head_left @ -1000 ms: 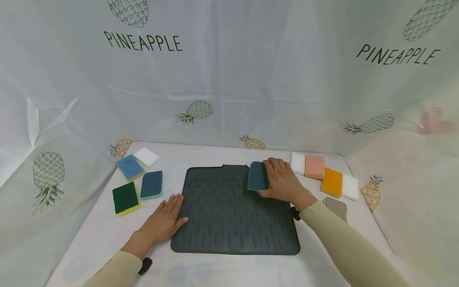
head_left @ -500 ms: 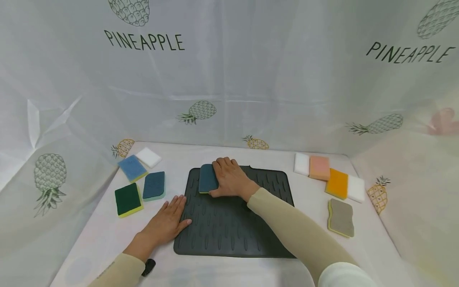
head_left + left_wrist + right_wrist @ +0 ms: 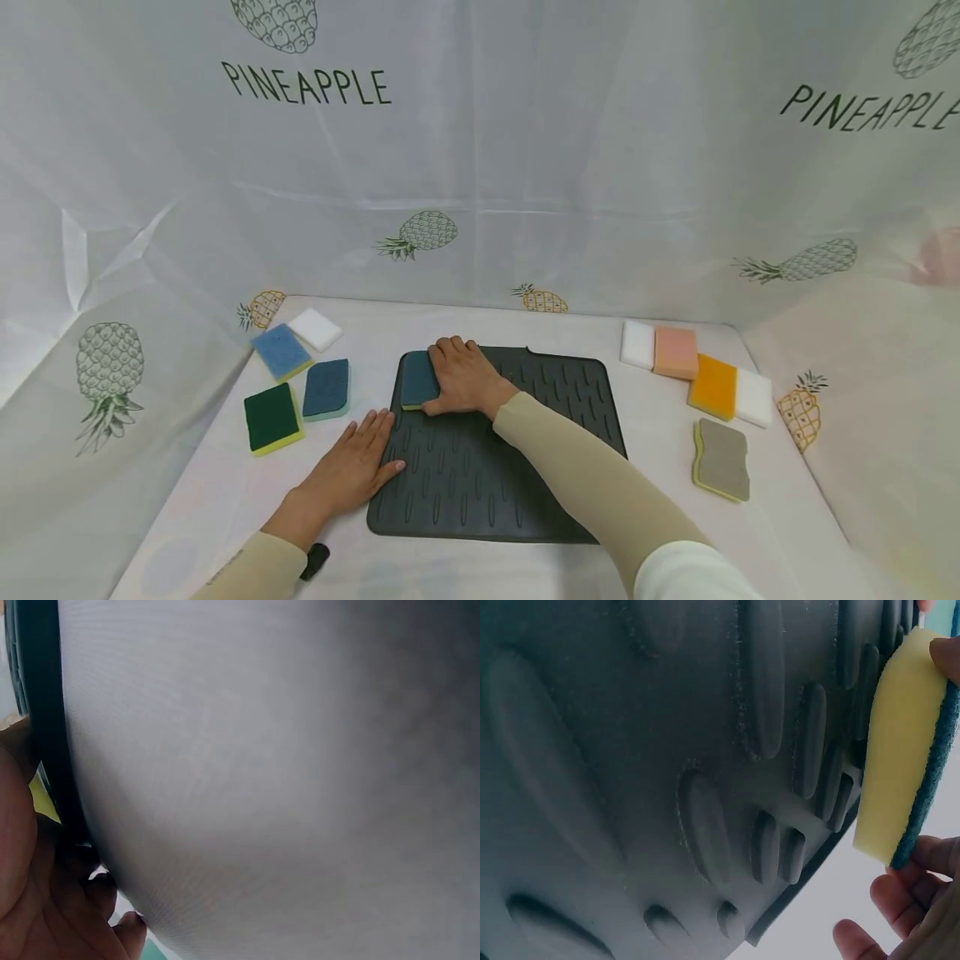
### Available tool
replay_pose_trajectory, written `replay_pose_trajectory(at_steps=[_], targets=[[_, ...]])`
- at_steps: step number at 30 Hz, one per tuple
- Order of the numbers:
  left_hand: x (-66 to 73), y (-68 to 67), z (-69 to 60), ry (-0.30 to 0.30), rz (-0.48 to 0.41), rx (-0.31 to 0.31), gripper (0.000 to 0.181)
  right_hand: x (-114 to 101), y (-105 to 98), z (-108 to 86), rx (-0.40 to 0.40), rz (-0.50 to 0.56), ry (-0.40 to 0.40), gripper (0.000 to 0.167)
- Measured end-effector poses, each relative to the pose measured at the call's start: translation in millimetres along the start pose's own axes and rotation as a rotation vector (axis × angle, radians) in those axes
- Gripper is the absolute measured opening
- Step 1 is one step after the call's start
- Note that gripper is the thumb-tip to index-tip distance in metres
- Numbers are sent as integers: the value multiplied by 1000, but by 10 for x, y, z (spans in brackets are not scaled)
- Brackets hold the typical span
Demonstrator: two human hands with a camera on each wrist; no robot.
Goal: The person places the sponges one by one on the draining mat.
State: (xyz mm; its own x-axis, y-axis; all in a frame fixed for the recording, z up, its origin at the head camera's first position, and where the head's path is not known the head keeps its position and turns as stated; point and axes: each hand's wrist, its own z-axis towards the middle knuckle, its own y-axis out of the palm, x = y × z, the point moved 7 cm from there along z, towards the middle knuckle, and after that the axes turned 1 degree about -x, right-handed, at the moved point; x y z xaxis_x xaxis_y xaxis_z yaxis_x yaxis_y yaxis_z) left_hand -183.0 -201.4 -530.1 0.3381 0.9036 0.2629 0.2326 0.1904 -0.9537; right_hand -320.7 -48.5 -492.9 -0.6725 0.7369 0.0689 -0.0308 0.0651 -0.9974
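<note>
Blue-topped sponge [image 3: 418, 382] moved left across mat [image 3: 450, 496], right hand [image 3: 467, 379] gripping it

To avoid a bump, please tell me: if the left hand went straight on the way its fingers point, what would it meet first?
Over the dark mat, the left hand would probably first meet the blue-topped sponge in the right hand; exact heights are unclear.

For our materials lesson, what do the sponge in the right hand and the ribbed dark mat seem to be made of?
Sponge: the yellow body looks like matte synthetic foam, judging by its fine, porous-looking grain; the dark blue layer looks like scouring fibre, with a rough, fuzzy edge.
Mat: probably rubber or silicone, dull grey-black with moulded raised ridges, though flexible plastic is possible.
</note>
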Motion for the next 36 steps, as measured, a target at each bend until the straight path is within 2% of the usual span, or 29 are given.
replay_pose_trajectory(at_steps=[8,22,26,29,31,36], targets=[[37,9,20,-2,-1,-12,84,8,8,-41,-18,-3,16,101],[54,16,20,13,14,5,84,52,65,-90,-57,18,45,106],[31,12,23,13,14,1,84,86,2,-142,-63,20,54,108],[8,3,13,14,21,4,83,142,-102,-234,-32,15,53,106],[0,-12,0,17,23,7,83,203,-186,-339,16,19,48,101],[-23,-22,-20,30,1,16,83,463,-362,-798,178,29,27,82]])
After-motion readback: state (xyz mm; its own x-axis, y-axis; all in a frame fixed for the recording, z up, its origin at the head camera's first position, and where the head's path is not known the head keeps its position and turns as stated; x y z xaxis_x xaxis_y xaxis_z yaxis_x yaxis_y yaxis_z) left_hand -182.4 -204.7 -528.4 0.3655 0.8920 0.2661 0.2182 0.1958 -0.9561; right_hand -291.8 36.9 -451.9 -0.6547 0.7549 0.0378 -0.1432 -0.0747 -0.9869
